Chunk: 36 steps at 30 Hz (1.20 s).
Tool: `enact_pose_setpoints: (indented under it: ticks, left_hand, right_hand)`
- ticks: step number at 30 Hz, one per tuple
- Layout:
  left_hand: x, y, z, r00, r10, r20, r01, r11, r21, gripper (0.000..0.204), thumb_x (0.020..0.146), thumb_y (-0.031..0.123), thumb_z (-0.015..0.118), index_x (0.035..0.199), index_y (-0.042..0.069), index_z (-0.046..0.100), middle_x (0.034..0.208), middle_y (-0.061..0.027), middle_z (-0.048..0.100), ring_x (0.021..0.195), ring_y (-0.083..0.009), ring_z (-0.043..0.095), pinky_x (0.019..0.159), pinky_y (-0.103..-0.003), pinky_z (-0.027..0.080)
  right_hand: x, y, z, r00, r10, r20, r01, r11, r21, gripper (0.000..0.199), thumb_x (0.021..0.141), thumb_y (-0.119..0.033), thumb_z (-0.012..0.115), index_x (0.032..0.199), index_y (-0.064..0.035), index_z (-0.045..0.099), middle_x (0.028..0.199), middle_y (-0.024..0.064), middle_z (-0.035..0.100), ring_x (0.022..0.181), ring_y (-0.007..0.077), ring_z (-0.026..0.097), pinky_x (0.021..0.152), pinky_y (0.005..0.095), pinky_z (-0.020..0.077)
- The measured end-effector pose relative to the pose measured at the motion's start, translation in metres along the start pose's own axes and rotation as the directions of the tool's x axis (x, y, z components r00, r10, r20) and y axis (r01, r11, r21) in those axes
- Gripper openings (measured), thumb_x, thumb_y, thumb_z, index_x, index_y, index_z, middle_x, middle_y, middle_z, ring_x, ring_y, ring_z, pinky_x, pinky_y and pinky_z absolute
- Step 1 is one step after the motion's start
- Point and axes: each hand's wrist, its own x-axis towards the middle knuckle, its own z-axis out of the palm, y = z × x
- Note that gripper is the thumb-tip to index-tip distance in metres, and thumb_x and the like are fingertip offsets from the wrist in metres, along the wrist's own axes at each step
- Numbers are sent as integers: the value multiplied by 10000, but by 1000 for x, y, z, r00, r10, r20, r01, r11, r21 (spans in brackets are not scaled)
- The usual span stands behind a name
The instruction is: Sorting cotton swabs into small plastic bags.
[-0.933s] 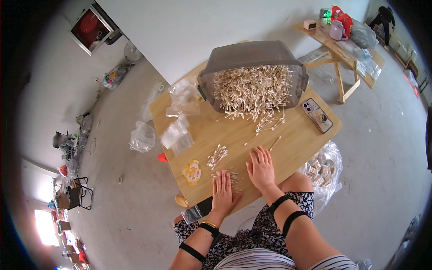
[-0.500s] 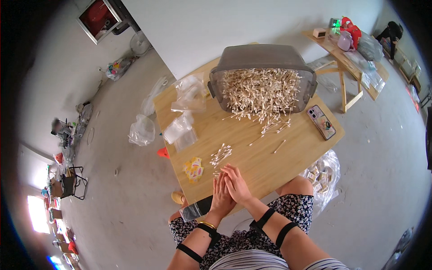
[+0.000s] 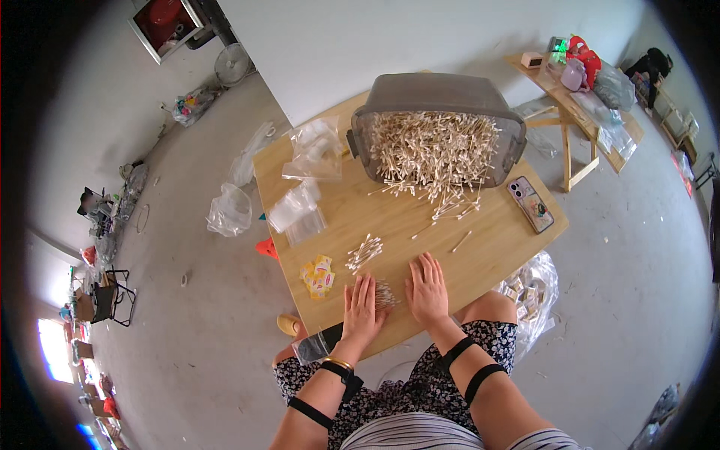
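My left hand [image 3: 363,309] lies flat near the table's front edge, fingers stretched out. Against its right side rests a small bundle of cotton swabs [image 3: 384,295], partly hidden by that hand. My right hand [image 3: 428,291] is spread palm down on the wood to the right of the bundle, apart from it and holding nothing. A second loose bunch of cotton swabs [image 3: 364,253] lies just beyond my left hand. Farther back, a grey translucent bin [image 3: 431,93] is tipped on its side, and a heap of cotton swabs [image 3: 435,150] spills from its mouth onto the table.
Small yellow-and-white labels [image 3: 318,277] lie left of my left hand. Clear plastic bags [image 3: 296,210] rest on the left of the table [image 3: 397,217]. A phone [image 3: 531,204] sits at the right edge. A bag of small packs [image 3: 532,292] stands on the floor, right.
My hands were together, the right over the left. The right hand has moved off to the right, and the small swab bundle between them now shows.
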Motion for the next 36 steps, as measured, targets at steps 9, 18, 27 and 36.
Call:
enact_pose_setpoints:
  ticks: [9, 18, 27, 36]
  left_hand:
    - [-11, 25, 1, 997, -66, 40, 61, 990, 126, 936, 911, 494, 592, 1536, -73, 187, 1613, -241, 195, 1518, -391, 126, 1228, -542, 95]
    - [18, 10, -5, 999, -34, 5, 33, 996, 77, 976, 905, 566, 571, 1537, -74, 190, 1617, -241, 186, 1523, -373, 120, 1232, -533, 92]
    - [-21, 23, -2, 1000, -6, 27, 4, 998, 62, 894, 924, 498, 579, 1522, -70, 237, 1595, -257, 225, 1504, -404, 166, 1228, -533, 125]
    - [10, 9, 6, 997, -45, -57, 57, 972, 227, 760, 972, 396, 522, 1557, 4, 234, 1624, -188, 228, 1516, -335, 187, 1230, -537, 103]
  right_hand:
    - [1, -1, -2, 1000, 23, 13, -23, 999, -24, 460, 957, -231, 530, 1348, 11, 521, 1447, 200, 432, 1433, 331, 326, 1221, 457, 240]
    - [0, -1, 0, 1000, 14, 18, -13, 1000, -27, 472, 968, -252, 517, 1361, 8, 514, 1448, 207, 437, 1442, 335, 316, 1224, 460, 230]
    - [1, -1, -1, 1000, 18, 8, -17, 998, -54, 476, 961, -258, 524, 1356, 8, 517, 1445, 201, 443, 1435, 331, 326, 1224, 456, 233]
    - [1, -5, 1, 1000, 5, 4, -4, 998, -57, 472, 960, -261, 525, 1354, 1, 523, 1440, 203, 446, 1433, 329, 329, 1220, 451, 239]
